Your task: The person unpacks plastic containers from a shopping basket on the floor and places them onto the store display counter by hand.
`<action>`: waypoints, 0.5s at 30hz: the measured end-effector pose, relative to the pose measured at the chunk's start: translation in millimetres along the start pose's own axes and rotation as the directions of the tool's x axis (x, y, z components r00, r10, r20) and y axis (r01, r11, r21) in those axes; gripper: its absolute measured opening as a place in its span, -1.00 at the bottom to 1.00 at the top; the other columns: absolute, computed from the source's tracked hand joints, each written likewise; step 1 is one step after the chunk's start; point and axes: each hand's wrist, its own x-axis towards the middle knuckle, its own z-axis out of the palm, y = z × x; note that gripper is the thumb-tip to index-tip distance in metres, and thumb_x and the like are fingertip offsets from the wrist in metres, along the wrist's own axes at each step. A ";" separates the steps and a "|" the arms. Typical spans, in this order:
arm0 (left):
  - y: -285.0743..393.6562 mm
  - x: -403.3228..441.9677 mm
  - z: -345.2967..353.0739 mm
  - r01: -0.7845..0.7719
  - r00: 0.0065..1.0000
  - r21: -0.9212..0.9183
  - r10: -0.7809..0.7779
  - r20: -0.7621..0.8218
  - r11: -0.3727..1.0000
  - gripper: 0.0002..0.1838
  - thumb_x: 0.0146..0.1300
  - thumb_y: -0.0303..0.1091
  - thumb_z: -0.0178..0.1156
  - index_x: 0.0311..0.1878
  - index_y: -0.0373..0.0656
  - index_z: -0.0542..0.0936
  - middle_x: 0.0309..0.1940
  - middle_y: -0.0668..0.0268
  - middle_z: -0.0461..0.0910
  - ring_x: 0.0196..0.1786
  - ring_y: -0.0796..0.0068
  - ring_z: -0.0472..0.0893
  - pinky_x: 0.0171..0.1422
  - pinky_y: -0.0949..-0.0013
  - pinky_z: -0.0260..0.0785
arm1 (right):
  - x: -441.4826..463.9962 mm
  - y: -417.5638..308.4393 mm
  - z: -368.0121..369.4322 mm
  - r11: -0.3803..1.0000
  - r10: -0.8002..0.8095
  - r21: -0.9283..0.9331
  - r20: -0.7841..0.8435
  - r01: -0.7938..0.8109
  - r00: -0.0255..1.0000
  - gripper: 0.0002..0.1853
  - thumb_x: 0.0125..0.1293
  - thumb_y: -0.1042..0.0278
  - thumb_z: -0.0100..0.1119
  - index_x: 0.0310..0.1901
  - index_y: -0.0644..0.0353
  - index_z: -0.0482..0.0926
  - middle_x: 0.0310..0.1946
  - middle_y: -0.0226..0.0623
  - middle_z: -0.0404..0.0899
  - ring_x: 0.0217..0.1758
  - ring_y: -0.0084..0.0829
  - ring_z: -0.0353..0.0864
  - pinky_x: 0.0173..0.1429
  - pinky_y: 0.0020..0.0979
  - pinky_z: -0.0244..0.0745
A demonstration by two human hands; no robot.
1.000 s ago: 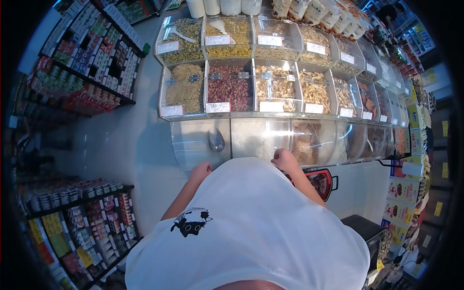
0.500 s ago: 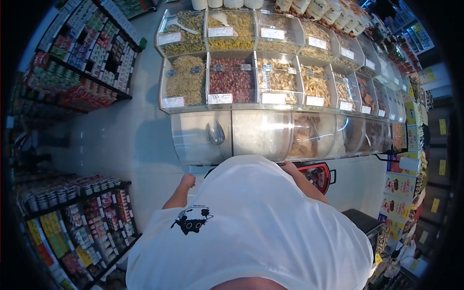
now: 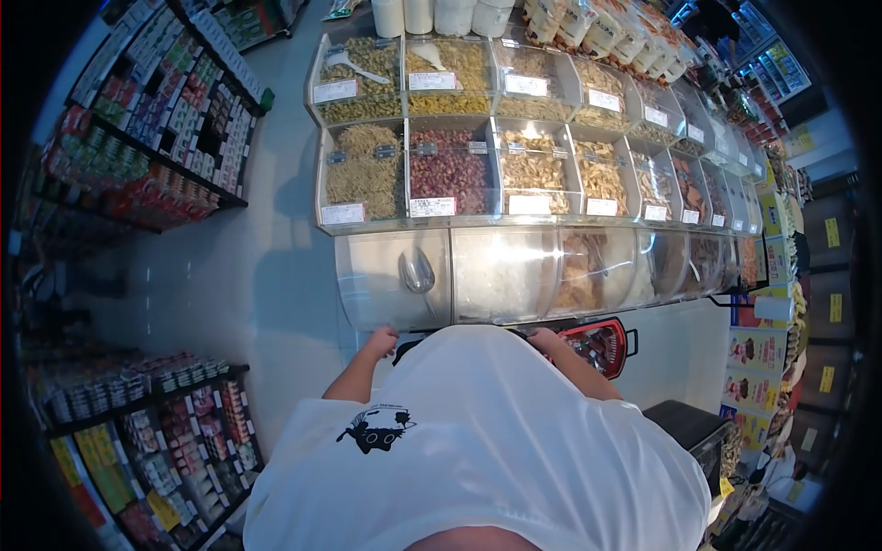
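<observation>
Near left hand (image 3: 380, 343), clear-fronted bin (image 3: 371, 275) with scoop (image 3: 417, 270) inside.

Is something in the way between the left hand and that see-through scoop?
Probably the bin's clear cover. The scoop seems to lie behind it, farther ahead than the left hand, though the glare makes it hard to be sure. Nothing else shows between them.

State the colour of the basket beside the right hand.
The basket is red, with a black handle; best seen in the head view.
</observation>
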 end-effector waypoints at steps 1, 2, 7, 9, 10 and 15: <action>-2.8 -3.7 -3.9 0.036 0.999 0.009 -0.036 0.019 0.999 -0.63 0.22 -0.38 0.07 0.06 -0.16 0.67 -0.27 0.17 0.72 -0.34 0.26 0.76 -0.33 0.18 0.59 | -5.0 -3.5 2.2 1.000 0.011 0.012 0.004 -0.011 1.000 -0.54 0.15 0.02 0.24 -0.06 0.21 0.76 -0.17 -0.03 0.77 -0.11 -0.12 0.76 0.04 -0.17 0.61; -6.8 -8.1 -5.8 0.075 0.996 0.017 -0.076 0.039 0.997 -0.63 0.23 -0.37 0.06 0.07 -0.15 0.67 -0.25 0.16 0.72 -0.33 0.26 0.76 -0.32 0.18 0.59 | -9.9 -7.2 6.2 0.995 0.063 0.075 0.028 -0.065 0.998 -0.60 0.15 0.15 0.13 -0.07 0.15 0.76 -0.09 -0.02 0.74 0.01 -0.06 0.73 0.17 -0.15 0.58; -63.9 1.9 -19.6 0.179 0.981 0.132 -0.186 0.048 0.975 -0.65 0.27 -0.35 0.05 0.07 -0.14 0.66 -0.23 0.14 0.73 -0.31 0.21 0.77 -0.31 0.14 0.60 | -35.0 -17.7 26.8 0.994 0.108 0.004 0.013 -0.108 0.994 -0.60 0.17 0.16 0.12 -0.05 0.17 0.75 -0.06 -0.02 0.74 0.05 -0.06 0.72 0.22 -0.16 0.57; -71.1 -1.8 -29.2 0.196 0.977 0.177 -0.208 0.052 0.965 -0.65 0.28 -0.34 0.04 0.07 -0.13 0.66 -0.21 0.13 0.73 -0.32 0.19 0.77 -0.30 0.12 0.61 | -40.6 -10.8 40.6 0.994 0.109 -0.024 0.007 -0.108 0.994 -0.57 0.19 0.16 0.09 0.00 0.17 0.73 -0.01 0.01 0.72 0.09 -0.04 0.70 0.24 -0.14 0.55; -74.5 -0.4 -34.2 0.214 0.974 0.237 -0.226 0.025 0.948 -0.65 0.28 -0.34 0.04 0.06 -0.16 0.66 -0.19 0.12 0.73 -0.31 0.18 0.78 -0.30 0.11 0.61 | -44.7 -7.4 45.1 0.993 0.115 -0.021 0.009 -0.114 0.993 -0.57 0.19 0.16 0.09 0.00 0.17 0.73 -0.01 0.01 0.72 0.09 -0.04 0.70 0.24 -0.14 0.55; -54.7 8.0 -51.0 0.239 0.970 0.299 -0.240 -0.031 0.924 -0.63 0.28 -0.34 0.03 0.08 -0.22 0.65 -0.15 0.07 0.74 -0.28 0.19 0.78 -0.27 0.09 0.62 | -39.2 35.4 83.3 0.989 0.136 -0.058 0.034 -0.134 0.990 -0.55 0.20 0.14 0.08 0.02 0.20 0.72 0.04 0.04 0.70 0.15 -0.03 0.68 0.28 -0.14 0.54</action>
